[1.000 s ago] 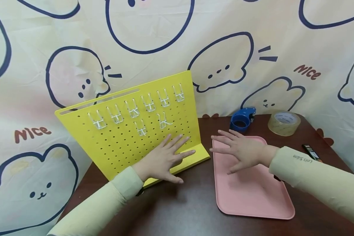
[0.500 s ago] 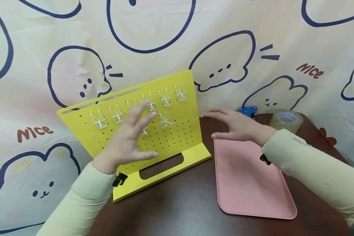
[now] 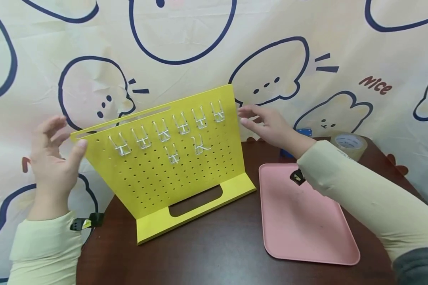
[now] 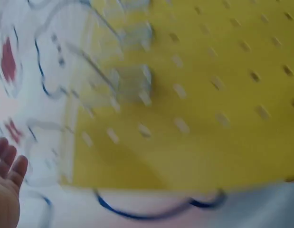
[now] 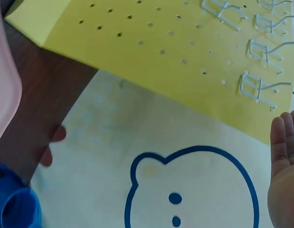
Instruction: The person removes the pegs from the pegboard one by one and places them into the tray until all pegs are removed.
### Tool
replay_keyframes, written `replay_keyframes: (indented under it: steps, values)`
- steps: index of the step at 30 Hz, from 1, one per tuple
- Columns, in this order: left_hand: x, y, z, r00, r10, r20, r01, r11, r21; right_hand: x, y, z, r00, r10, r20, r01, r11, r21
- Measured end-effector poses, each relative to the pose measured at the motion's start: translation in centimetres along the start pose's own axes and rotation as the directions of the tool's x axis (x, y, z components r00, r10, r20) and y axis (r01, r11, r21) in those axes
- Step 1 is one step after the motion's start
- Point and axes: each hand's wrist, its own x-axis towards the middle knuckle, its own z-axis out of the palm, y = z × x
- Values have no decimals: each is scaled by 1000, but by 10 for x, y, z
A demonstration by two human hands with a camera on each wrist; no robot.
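Note:
A yellow pegboard (image 3: 185,170) stands tilted back on its base, with several white wire hooks (image 3: 164,134) in a top row and two lower down. By the board's upper left corner is my left hand (image 3: 55,166), fingers loosely bent, thumb near the edge; whether it touches cannot be told. My right hand (image 3: 269,124) is beside the upper right edge, fingers reaching toward it and holding nothing. The left wrist view is blurred and shows the board with the left hand (image 4: 8,187) off its edge. In the right wrist view the right hand (image 5: 284,161) lies close to the board's corner.
A pink tray (image 3: 306,233) lies right of the board on the dark wooden table (image 3: 207,253). Behind the right arm are a roll of clear tape (image 3: 347,144) and a blue tape dispenser (image 5: 18,204), partly hidden. A printed cloth (image 3: 185,35) hangs behind.
My left hand has swung left and up from in front of the board to its left edge. My right hand has risen from over the tray to the board's right edge.

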Motion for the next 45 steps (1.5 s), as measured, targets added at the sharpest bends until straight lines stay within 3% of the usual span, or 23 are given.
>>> replay_keyframes:
  steps: [1,2,3,4,6,7,8,9,11,14,18,22,27,31,36,42,45]
  values:
    - [-1,-7,-5,993,-113,-32,113,993,-17,3,-1,2,1000,16,-12,-16,1000,21]
    - [-2,-15,-8,972,-226,-60,222,973,-60,6,-1,4,999,38,-22,-37,998,53]
    - [-4,-23,-11,944,-321,-72,310,942,-129,9,-2,7,997,65,-32,-61,994,91]
    - [-7,-31,-14,907,-416,-66,398,898,-189,12,-3,9,995,95,-38,-89,986,141]
    - [-15,-45,-17,840,-541,-24,510,805,-305,18,-4,15,988,149,-39,-135,960,246]
    - [-20,-52,-17,816,-578,4,542,762,-355,21,-5,18,983,179,-34,-161,941,297]
    - [-26,-58,-18,803,-594,41,563,734,-381,24,-6,21,978,209,-27,-186,916,354]
    - [-32,-63,-18,799,-596,79,577,724,-377,27,-7,24,971,240,-18,-212,889,407]
    - [-42,-71,-16,809,-576,118,576,736,-356,32,-8,30,952,306,-6,-263,829,493]
    - [-53,-79,-11,826,-548,130,558,765,-321,41,-9,36,913,409,18,-336,724,603]
    - [-59,-86,-4,824,-551,135,565,778,-276,49,-7,42,853,515,87,-419,575,703]
    - [-62,-92,-1,816,-558,152,578,776,-254,54,-6,45,811,560,168,-458,429,779]
    - [-65,-93,-4,812,-566,140,583,776,-240,58,-8,49,792,560,244,-459,283,842]
    - [-65,-91,-7,811,-566,147,585,784,-210,62,-11,49,786,547,287,-474,236,848]
    - [-64,-89,-7,806,-572,149,591,778,-210,64,-18,50,785,533,315,-489,222,844]
    - [-65,-90,-7,794,-591,141,608,769,-201,63,-27,54,779,541,316,-472,174,864]
    - [-65,-91,-8,786,-604,135,619,768,-167,59,-29,52,787,527,321,-468,171,867]
